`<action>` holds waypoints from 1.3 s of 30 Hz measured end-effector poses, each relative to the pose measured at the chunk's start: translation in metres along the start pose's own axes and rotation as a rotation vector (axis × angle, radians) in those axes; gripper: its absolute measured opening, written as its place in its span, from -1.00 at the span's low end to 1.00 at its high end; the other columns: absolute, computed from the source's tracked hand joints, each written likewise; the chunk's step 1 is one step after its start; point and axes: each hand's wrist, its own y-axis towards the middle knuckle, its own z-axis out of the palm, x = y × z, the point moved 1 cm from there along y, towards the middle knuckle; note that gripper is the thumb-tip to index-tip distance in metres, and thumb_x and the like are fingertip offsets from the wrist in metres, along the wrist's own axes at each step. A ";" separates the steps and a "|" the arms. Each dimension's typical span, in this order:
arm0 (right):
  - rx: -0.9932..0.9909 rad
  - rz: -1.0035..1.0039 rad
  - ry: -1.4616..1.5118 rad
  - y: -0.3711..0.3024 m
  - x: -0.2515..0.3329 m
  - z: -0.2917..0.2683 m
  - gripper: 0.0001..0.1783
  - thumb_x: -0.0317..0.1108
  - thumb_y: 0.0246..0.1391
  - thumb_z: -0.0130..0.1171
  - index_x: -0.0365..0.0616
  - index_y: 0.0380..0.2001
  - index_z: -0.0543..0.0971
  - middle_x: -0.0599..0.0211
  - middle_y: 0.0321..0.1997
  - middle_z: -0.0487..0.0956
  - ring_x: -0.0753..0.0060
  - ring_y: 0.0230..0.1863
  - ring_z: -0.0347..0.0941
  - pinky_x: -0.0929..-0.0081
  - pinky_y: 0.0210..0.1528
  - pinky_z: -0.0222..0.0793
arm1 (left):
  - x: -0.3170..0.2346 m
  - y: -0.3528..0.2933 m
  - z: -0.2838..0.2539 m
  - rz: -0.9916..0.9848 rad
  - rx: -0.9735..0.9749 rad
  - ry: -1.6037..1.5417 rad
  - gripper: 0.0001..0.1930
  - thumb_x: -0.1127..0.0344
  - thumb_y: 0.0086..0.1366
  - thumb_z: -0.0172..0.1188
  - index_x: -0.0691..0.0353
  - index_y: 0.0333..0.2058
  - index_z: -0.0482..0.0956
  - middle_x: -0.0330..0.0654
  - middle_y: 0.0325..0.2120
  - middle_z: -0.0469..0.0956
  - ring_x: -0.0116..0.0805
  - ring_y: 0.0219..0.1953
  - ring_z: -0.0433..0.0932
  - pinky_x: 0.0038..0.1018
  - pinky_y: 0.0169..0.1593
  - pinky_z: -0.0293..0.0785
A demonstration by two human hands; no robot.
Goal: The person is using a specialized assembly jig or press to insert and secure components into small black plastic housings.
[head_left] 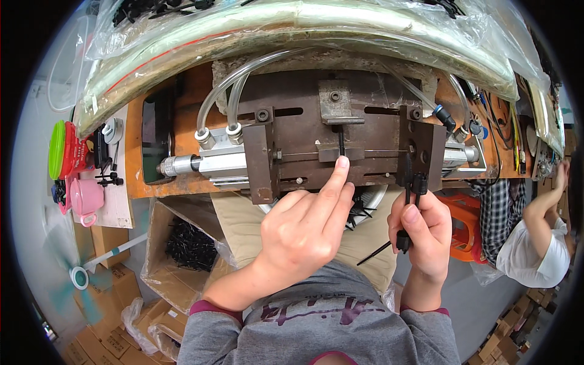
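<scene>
Lying in a brown metal fixture [277, 91] as a slim, straight black rod [341, 140], running front to back, reaching toward a metal bracket [336, 108] and meeting the left hand [304, 234] at the index fingertip. Jutting above and below the right hand [427, 230] as several slender black parts [420, 184], showing thicker, knob-like sections.

On the worktop [190, 109] over there, the fixture [292, 134] stands between two cylinders [224, 167]; a mug [85, 194] sits further left. Thin pieces [190, 244] lie in a box [159, 267] at the person's [328, 310] left, a co-worker [535, 258] off to the right.
</scene>
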 end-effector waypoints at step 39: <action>-0.234 -0.445 -0.242 -0.018 0.014 0.006 -0.63 -0.30 -0.17 0.48 -0.36 -0.35 0.64 -0.05 -0.17 0.61 0.31 -0.43 0.59 0.51 -0.44 0.50 | 0.005 -0.002 -0.003 -0.009 0.052 -0.068 -0.69 0.45 -0.10 0.39 0.33 -0.29 0.66 -0.02 -0.04 0.60 -0.32 -0.42 0.63 -0.49 -0.30 0.56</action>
